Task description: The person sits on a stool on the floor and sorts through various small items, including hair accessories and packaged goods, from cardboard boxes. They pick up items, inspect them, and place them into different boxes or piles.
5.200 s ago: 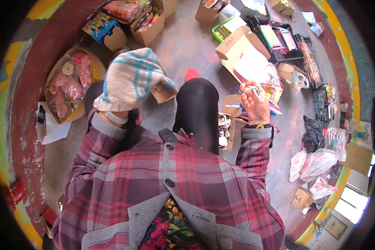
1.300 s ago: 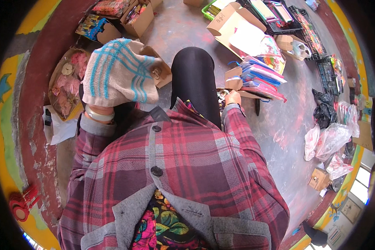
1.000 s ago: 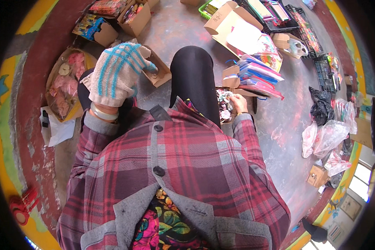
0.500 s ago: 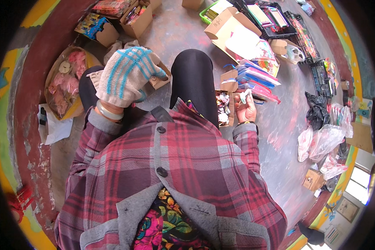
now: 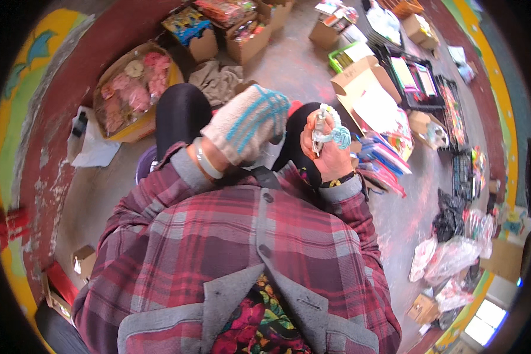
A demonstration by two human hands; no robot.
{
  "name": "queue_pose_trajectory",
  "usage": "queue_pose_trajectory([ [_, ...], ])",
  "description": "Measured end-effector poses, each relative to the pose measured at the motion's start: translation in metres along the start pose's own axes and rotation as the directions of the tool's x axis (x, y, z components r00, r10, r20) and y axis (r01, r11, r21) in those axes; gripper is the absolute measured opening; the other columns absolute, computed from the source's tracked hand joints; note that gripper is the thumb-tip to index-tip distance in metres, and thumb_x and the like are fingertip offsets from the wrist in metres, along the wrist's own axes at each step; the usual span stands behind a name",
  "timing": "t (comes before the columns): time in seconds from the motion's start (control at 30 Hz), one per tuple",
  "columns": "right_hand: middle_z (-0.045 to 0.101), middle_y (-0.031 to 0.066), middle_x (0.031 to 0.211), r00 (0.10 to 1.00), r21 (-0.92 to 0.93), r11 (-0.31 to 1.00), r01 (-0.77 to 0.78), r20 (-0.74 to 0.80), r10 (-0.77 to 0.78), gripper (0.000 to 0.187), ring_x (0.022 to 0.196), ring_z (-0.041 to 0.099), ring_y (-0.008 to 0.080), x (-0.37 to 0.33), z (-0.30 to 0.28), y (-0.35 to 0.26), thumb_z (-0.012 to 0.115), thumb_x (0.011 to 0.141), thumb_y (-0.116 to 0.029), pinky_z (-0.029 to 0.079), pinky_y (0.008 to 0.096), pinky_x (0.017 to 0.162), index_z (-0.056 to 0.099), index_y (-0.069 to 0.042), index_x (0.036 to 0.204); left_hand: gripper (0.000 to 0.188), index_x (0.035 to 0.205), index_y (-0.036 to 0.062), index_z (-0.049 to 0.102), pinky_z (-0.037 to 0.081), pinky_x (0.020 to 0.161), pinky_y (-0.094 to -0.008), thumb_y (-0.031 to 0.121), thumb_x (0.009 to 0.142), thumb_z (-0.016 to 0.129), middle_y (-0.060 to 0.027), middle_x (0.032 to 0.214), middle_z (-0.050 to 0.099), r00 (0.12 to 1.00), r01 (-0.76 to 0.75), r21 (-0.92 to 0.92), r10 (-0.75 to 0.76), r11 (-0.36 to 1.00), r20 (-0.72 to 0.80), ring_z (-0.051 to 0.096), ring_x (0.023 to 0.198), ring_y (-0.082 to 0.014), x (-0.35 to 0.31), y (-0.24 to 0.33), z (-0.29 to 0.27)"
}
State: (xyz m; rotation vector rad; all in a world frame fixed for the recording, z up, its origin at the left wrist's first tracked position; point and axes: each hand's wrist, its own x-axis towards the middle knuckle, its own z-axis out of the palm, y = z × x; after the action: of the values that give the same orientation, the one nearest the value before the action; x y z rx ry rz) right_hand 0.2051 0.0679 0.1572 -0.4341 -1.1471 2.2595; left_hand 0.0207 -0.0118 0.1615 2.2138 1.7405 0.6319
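Grey, pink-smudged floor (image 5: 389,227) spreads under everything, bordered at left by a wall with a maroon band (image 5: 44,194). On it stand a wide cardboard box (image 5: 141,131) of pink packets at left and an open carton (image 5: 360,74) with a white sheet ahead on the right; near the carton lies a stack of blue and pink folders (image 5: 380,158). Beige cloth with blue stripes (image 5: 251,121) covers the left hand (image 5: 215,154); how far its fingers are open, I cannot tell. Just beside it, the right hand (image 5: 334,164) has its fingers curled around a pale rosette piece (image 5: 341,137), light-blue coil facing up.
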Motion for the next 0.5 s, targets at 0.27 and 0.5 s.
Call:
queue_pose_trajectory([
  [0.27,0.046,-0.0011,0.060,0.999,-0.338,0.941,0.023,-0.036,-0.037,0.025,0.042,0.037,0.0030,0.020,0.031,0.015,0.048,0.094,-0.025,0.028,0.0172,0.038,0.053,-0.002,0.084,0.038,0.115,0.0108,0.052,0.026,0.100,-0.0363,0.026,0.079,0.053,-0.0044,0.120,0.052,0.974,0.222,-0.212,-0.204,0.952,0.103,0.043,0.115,-0.0215,-0.012,0.009,-0.008],
  [0.5,0.047,-0.0040,0.064,0.995,-0.415,0.908,-0.057,0.049,0.085,0.023,0.044,0.036,0.0004,0.018,0.039,0.012,0.048,0.094,-0.024,0.027,0.0151,0.039,0.056,-0.003,0.093,0.032,0.109,0.0100,0.057,0.050,0.069,-0.0271,0.035,0.090,0.050,-0.0042,0.094,0.063,0.866,0.116,-0.732,-0.292,-0.671,0.405,0.061,0.079,-0.0168,-0.019,-0.005,0.024],
])
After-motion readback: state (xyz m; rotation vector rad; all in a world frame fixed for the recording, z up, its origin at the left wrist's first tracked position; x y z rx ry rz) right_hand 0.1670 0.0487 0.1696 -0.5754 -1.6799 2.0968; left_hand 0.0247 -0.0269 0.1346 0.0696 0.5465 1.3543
